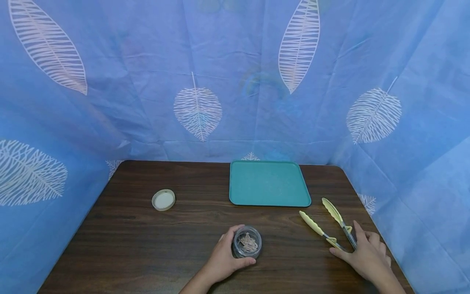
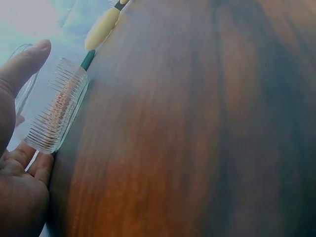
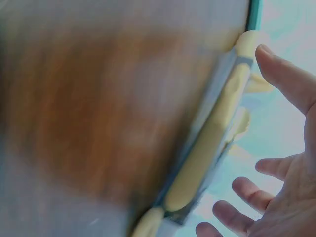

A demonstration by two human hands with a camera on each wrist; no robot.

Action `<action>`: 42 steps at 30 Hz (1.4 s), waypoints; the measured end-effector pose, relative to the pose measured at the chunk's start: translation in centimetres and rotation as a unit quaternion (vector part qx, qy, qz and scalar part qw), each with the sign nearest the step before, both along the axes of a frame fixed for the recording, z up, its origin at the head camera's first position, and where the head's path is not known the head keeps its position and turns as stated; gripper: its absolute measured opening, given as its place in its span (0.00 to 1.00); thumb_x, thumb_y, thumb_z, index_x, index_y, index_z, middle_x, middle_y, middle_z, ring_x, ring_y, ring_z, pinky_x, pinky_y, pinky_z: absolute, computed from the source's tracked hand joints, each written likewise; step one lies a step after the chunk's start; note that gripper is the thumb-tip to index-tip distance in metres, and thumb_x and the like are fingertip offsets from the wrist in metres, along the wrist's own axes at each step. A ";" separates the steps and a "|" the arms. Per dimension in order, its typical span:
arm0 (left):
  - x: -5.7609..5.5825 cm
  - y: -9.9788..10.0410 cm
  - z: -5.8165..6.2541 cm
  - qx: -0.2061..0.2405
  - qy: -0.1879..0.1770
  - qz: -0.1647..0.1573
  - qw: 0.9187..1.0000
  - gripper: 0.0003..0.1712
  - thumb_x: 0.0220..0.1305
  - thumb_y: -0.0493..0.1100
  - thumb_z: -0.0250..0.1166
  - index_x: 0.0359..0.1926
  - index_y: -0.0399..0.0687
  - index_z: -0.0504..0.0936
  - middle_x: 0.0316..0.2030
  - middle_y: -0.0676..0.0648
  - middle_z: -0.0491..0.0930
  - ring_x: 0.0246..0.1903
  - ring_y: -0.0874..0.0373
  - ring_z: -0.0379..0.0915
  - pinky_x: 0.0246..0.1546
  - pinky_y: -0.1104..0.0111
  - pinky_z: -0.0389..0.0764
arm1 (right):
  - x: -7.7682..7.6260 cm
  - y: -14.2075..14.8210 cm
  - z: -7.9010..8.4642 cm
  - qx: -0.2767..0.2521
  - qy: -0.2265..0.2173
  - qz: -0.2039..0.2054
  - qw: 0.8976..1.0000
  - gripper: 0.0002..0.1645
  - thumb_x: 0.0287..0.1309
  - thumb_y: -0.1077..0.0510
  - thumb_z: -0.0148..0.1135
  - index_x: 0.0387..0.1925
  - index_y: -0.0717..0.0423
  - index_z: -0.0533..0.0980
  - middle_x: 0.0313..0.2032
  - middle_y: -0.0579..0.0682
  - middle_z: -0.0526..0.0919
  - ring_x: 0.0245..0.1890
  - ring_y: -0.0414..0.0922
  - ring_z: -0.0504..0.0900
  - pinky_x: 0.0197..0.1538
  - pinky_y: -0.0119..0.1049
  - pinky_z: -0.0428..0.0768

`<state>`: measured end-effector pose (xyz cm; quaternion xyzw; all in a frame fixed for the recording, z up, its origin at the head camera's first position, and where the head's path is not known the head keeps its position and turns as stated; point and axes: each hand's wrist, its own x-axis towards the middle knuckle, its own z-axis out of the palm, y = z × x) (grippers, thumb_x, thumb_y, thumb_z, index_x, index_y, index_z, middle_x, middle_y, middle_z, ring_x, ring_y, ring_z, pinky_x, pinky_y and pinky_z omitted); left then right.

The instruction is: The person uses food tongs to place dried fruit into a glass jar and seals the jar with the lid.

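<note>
A small clear ribbed jar (image 1: 247, 241) with beige, stringy-looking pieces inside stands uncovered on the table. My left hand (image 1: 225, 258) holds it from the left, thumb at the near side and fingers at the far side. The left wrist view shows the jar's ribbed wall (image 2: 59, 106) between thumb and fingers. To the right lie spread tongs (image 1: 349, 234) with pale yellow tips and metal arms. Over their handle end hovers my right hand (image 1: 367, 255), fingers parted. In the right wrist view the tongs' yellow grip (image 3: 210, 140) is beside the open palm, apart from the fingers.
A teal tray (image 1: 269, 183) lies at the back of the dark wooden table (image 1: 147, 253). Toward the back left is a round lid (image 1: 163, 200), its pale inside facing up. Blue leaf-patterned cloth (image 1: 147, 102) hangs behind and at both sides.
</note>
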<state>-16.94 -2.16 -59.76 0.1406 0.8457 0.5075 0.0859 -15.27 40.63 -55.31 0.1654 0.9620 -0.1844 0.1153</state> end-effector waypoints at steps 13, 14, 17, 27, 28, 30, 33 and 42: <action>-0.1 -0.4 0.1 0.030 -0.020 -0.023 0.999 0.62 0.53 0.55 0.87 0.82 0.61 0.62 0.72 0.43 0.74 0.70 0.43 0.72 0.67 0.52 0.78 | -0.6 -5.9 2.8 -0.042 0.055 0.064 0.996 0.82 0.56 0.24 0.76 0.88 0.58 0.36 0.77 0.80 0.48 0.70 0.84 0.54 0.58 0.82 0.65; -0.2 -0.5 0.1 0.043 -0.027 -0.028 0.998 0.61 0.54 0.55 0.87 0.82 0.61 0.62 0.73 0.43 0.73 0.71 0.43 0.72 0.69 0.54 0.77 | -0.7 -6.4 2.9 -0.044 0.063 0.071 0.995 0.82 0.56 0.25 0.77 0.88 0.59 0.38 0.76 0.80 0.49 0.71 0.84 0.55 0.59 0.82 0.66; -0.5 -0.8 0.1 0.087 -0.050 -0.041 0.994 0.57 0.57 0.52 0.85 0.81 0.58 0.62 0.74 0.43 0.72 0.74 0.44 0.68 0.74 0.60 0.72 | -0.7 -7.8 3.0 -0.056 0.095 0.093 0.989 0.79 0.57 0.30 0.79 0.88 0.62 0.42 0.76 0.79 0.52 0.72 0.82 0.57 0.61 0.80 0.68; -0.8 -1.5 0.0 0.137 -0.077 -0.061 0.986 0.51 0.60 0.47 0.83 0.79 0.50 0.65 0.77 0.44 0.71 0.77 0.43 0.65 0.77 0.65 0.68 | -0.8 -11.9 2.7 -0.168 0.101 0.149 0.969 0.70 0.58 0.39 0.83 0.88 0.53 0.51 0.79 0.73 0.51 0.76 0.81 0.58 0.64 0.79 0.71; -0.8 -1.5 0.0 0.136 -0.076 -0.061 0.986 0.50 0.61 0.47 0.83 0.78 0.51 0.66 0.77 0.44 0.71 0.77 0.42 0.65 0.77 0.65 0.69 | -0.8 -12.3 2.7 -0.182 0.096 0.151 0.967 0.69 0.58 0.39 0.83 0.87 0.51 0.51 0.80 0.71 0.51 0.77 0.80 0.59 0.65 0.79 0.72; -0.8 -1.5 0.2 0.137 -0.078 -0.063 0.985 0.49 0.62 0.47 0.82 0.78 0.51 0.66 0.77 0.44 0.71 0.78 0.41 0.65 0.78 0.63 0.69 | -0.8 -13.2 2.8 -0.215 0.089 0.160 0.959 0.67 0.58 0.41 0.83 0.87 0.50 0.52 0.81 0.69 0.50 0.78 0.80 0.59 0.66 0.77 0.72; -0.8 -1.6 0.2 0.140 -0.084 -0.066 0.984 0.47 0.63 0.47 0.81 0.77 0.53 0.66 0.76 0.43 0.72 0.78 0.41 0.65 0.78 0.57 0.68 | -0.8 -14.4 2.6 -0.254 0.086 0.169 0.948 0.66 0.57 0.42 0.84 0.87 0.46 0.55 0.81 0.65 0.53 0.79 0.75 0.61 0.69 0.75 0.72; -0.9 -1.8 0.2 0.145 -0.100 -0.074 0.981 0.45 0.66 0.46 0.79 0.78 0.55 0.66 0.73 0.43 0.74 0.77 0.42 0.66 0.79 0.57 0.67 | -0.9 -17.6 1.1 -0.322 0.078 0.209 0.920 0.62 0.56 0.47 0.85 0.84 0.51 0.61 0.78 0.56 0.65 0.75 0.62 0.68 0.71 0.65 0.74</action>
